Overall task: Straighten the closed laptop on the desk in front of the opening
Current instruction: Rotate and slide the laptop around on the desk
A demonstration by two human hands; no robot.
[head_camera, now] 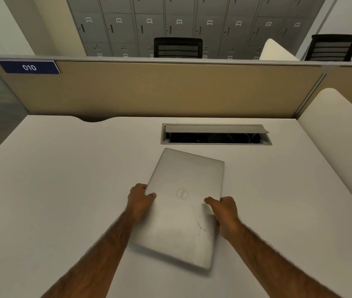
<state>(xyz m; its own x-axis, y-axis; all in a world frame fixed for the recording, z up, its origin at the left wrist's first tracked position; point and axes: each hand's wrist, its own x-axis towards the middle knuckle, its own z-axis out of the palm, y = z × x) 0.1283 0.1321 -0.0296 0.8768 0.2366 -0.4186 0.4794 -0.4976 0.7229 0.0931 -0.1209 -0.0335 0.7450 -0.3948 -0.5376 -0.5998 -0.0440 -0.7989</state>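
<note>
A closed silver laptop lies on the white desk, turned so its short side points toward the cable opening and skewed slightly clockwise. My left hand grips its left long edge, thumb on the lid. My right hand grips the right long edge, thumb on the lid too. The laptop's near end looks blurred. The opening's grey flap stands raised, with dark cables inside.
A tan partition with a blue "010" label borders the desk's far side. A white side divider stands at the right. Beyond are two black chairs and grey lockers.
</note>
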